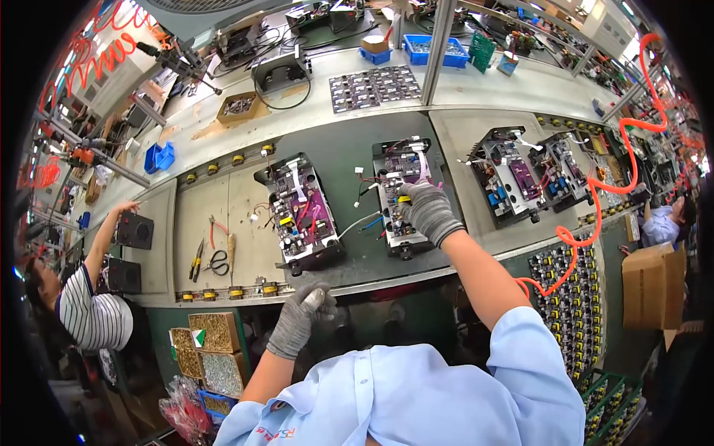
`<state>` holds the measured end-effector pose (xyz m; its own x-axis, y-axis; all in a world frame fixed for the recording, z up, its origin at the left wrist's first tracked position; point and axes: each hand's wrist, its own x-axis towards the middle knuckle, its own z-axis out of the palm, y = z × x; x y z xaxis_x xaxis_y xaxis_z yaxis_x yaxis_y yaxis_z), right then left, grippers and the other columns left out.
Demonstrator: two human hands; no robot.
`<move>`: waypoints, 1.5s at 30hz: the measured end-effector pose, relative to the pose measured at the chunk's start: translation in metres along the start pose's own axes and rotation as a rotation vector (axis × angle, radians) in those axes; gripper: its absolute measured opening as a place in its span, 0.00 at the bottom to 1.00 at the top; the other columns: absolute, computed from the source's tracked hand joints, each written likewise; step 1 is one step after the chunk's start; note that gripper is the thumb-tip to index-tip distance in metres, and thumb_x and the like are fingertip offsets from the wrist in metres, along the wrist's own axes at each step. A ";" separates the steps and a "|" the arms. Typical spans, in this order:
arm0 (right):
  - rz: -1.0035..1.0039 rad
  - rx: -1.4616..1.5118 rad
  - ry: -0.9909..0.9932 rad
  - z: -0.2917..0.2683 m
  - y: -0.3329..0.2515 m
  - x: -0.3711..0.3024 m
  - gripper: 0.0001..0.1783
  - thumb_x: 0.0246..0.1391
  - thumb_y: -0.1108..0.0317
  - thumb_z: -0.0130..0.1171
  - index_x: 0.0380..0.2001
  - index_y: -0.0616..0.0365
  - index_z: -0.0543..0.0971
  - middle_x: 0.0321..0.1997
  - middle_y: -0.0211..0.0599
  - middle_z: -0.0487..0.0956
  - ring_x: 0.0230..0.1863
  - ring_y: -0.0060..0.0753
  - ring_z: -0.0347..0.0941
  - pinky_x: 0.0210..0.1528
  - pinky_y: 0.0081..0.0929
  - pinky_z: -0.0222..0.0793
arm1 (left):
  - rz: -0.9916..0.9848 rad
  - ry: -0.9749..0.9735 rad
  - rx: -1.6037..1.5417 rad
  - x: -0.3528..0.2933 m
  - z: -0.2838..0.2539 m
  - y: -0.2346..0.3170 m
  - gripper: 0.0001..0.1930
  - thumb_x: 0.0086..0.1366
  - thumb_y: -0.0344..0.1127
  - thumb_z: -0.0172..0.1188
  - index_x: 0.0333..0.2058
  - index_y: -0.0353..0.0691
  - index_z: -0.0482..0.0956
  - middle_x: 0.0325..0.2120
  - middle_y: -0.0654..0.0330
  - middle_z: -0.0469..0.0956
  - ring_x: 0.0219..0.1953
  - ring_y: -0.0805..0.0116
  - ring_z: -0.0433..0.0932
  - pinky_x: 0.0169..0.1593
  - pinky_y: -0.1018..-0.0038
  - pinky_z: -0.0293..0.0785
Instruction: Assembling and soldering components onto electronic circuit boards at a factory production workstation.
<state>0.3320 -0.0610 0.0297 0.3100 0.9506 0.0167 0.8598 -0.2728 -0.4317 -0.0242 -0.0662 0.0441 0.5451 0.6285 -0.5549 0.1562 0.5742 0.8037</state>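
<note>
My right hand [431, 212], in a grey knitted glove, reaches onto an open electronics unit [394, 178] with a circuit board, fingers bent together beside a yellow part. What sits under the fingertips is hidden. In front of the bench edge, my left hand [303, 316], also gloved, is raised with its fingers curled in and the thumb pressed on them; anything inside is hidden. To the left of the right hand stands a second open unit [301, 215] with a purple board, a white ribbon cable and loose wires. A grey cable [360, 224] runs between the two units.
Cutters [196, 260], scissors [218, 263] and a screwdriver [231, 253] lie at left. Two more units [513, 178] stand at right, near a coiled orange air hose [595, 201]. Boxes of screws [214, 332] sit lower left. Another person [97, 312] reaches across at far left.
</note>
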 end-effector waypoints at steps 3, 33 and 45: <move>0.030 -0.082 -0.052 0.012 0.008 0.003 0.15 0.47 0.65 0.68 0.40 0.53 0.81 0.35 0.48 0.80 0.41 0.51 0.78 0.45 0.43 0.73 | -0.067 0.038 -0.067 -0.005 -0.005 -0.029 0.22 0.69 0.45 0.58 0.53 0.33 0.73 0.35 0.56 0.81 0.36 0.69 0.81 0.41 0.73 0.80; -0.016 0.082 -0.006 -0.006 -0.034 -0.015 0.22 0.57 0.73 0.61 0.55 0.60 0.75 0.51 0.42 0.77 0.52 0.33 0.73 0.58 0.27 0.67 | 0.040 0.913 0.468 -0.119 -0.196 -0.180 0.19 0.61 0.47 0.61 0.42 0.38 0.81 0.41 0.47 0.81 0.47 0.50 0.79 0.53 0.62 0.74; -0.236 0.365 -0.621 0.134 -0.188 -0.118 0.12 0.52 0.73 0.65 0.40 0.63 0.79 0.32 0.30 0.78 0.32 0.21 0.70 0.38 0.23 0.70 | -0.469 1.633 0.714 -0.282 -0.405 -0.299 0.18 0.58 0.34 0.62 0.48 0.41 0.77 0.46 0.47 0.79 0.52 0.47 0.76 0.59 0.59 0.70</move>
<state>0.0795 -0.1017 -0.0120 -0.2435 0.9160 -0.3188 0.6529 -0.0882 -0.7523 -0.5579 -0.2027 -0.1267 -0.8191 0.5735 -0.0135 0.5562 0.7997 0.2261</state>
